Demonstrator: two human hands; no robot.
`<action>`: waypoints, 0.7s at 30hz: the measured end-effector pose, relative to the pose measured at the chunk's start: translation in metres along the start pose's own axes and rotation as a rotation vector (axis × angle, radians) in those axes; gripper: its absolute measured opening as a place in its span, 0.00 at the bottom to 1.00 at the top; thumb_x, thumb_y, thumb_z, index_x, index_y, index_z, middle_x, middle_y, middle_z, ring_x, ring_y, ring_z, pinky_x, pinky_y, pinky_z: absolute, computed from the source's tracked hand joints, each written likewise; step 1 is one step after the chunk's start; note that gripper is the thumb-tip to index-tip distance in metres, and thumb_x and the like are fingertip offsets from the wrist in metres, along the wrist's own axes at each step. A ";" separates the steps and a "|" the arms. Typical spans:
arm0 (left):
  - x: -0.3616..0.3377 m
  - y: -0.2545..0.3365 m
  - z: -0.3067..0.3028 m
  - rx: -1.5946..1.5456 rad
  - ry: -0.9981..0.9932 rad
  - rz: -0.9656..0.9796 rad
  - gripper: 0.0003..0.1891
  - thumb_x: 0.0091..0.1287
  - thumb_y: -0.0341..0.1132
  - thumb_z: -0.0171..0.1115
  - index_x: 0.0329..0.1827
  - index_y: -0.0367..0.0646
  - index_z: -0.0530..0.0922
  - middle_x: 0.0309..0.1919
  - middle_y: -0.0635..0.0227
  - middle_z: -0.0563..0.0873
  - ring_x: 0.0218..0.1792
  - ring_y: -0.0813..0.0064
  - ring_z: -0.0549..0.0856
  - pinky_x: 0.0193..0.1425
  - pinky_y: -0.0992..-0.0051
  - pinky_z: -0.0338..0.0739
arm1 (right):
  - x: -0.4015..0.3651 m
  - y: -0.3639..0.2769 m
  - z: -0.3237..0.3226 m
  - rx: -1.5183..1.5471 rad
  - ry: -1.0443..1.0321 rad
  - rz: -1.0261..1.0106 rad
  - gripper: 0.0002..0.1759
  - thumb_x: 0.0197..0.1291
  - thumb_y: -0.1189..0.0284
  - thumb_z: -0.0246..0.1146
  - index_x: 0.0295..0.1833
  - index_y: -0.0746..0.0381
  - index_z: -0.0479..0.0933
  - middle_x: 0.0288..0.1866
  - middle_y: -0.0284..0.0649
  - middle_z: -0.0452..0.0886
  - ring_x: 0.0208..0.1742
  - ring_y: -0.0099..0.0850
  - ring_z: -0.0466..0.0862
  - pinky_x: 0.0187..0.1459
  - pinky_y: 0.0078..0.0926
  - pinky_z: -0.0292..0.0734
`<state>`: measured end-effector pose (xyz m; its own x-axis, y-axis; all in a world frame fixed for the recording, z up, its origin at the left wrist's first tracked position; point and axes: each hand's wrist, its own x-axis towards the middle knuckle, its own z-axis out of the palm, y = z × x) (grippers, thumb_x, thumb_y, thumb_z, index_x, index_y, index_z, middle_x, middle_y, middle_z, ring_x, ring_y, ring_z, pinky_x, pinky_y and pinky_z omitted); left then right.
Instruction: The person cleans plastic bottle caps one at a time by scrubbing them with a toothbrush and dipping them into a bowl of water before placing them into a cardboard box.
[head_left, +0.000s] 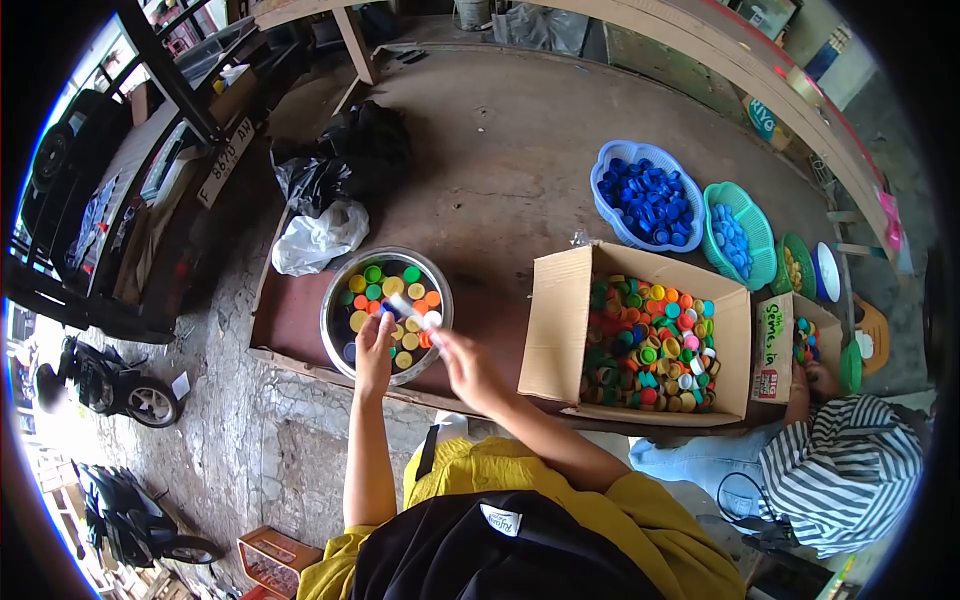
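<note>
A round metal bowl [337, 353] holds bottle caps of several colours at the table's near left. Over its lower middle, my left hand [374, 350] has its fingers closed around a blue cap [388, 311]. My right hand [465, 365] is just right of the bowl's rim, its fingers pinched on a thin whitish object [405, 308] that points up-left towards the blue cap; blur hides what it is exactly. Right of my hands stands an open cardboard box [558, 325] with many mixed caps [655, 340] inside.
A blue basket [607, 222] and a green basket [765, 262] of blue caps lie beyond the box. Black plastic bags [345, 155] and a white bag [320, 238] sit at the left. A person in a striped top [845, 470] reaches into a smaller box [772, 345].
</note>
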<state>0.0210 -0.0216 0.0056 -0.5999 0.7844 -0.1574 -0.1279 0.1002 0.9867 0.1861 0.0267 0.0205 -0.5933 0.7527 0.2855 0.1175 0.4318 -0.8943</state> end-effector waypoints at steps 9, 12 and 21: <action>-0.004 0.008 0.005 0.005 0.003 -0.136 0.16 0.72 0.46 0.49 0.45 0.41 0.76 0.30 0.76 0.78 0.28 0.89 0.73 0.26 0.87 0.64 | 0.008 0.000 -0.006 0.006 -0.118 0.056 0.20 0.63 0.81 0.51 0.60 0.62 0.70 0.47 0.53 0.80 0.46 0.45 0.82 0.43 0.33 0.78; -0.002 -0.001 0.005 -0.129 -0.033 -0.154 0.16 0.72 0.46 0.48 0.44 0.43 0.76 0.31 0.77 0.78 0.30 0.88 0.73 0.32 0.85 0.66 | 0.017 0.009 -0.010 0.014 0.014 0.099 0.20 0.63 0.80 0.52 0.61 0.60 0.69 0.44 0.54 0.80 0.42 0.47 0.82 0.41 0.35 0.77; 0.004 -0.004 0.015 -0.462 -0.101 -0.255 0.21 0.73 0.54 0.37 0.45 0.48 0.73 0.30 0.77 0.73 0.32 0.83 0.71 0.36 0.78 0.63 | 0.010 0.005 -0.022 -0.118 -0.089 -0.046 0.26 0.60 0.78 0.53 0.65 0.52 0.66 0.34 0.48 0.77 0.30 0.45 0.80 0.31 0.40 0.76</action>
<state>0.0315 -0.0099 0.0017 -0.4288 0.8274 -0.3626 -0.6071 0.0332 0.7939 0.1983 0.0479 0.0266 -0.6679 0.6859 0.2887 0.1780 0.5239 -0.8330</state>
